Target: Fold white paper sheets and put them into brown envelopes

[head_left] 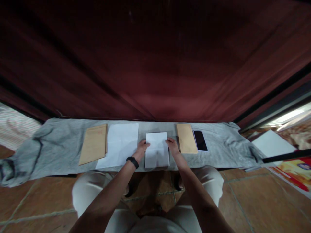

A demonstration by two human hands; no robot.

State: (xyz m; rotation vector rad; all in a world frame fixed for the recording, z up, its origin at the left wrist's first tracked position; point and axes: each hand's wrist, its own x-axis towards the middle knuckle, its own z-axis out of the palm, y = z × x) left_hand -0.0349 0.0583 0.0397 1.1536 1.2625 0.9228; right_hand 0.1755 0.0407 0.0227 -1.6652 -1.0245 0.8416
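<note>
Between my two hands lies a folded white sheet of paper (156, 150), with a crease across it. My left hand (143, 146), a dark band on its wrist, grips the sheet's left edge with the thumb on top. On the opposite edge my right hand (172, 144) pinches it in the same way. Left of my left hand lie flat white sheets (122, 140), partly under a stack of brown envelopes (93, 144). Just beyond my right hand is another brown envelope (187, 138). The fingers beneath the folded paper are hidden.
A grey cloth (225, 142) covers the narrow bench, with a phone (200, 140) lying dark-screened to the right. A dark red panel (155, 81) rises along the back edge. My knees are against the front. At far right stands a red and yellow printed box (295, 171).
</note>
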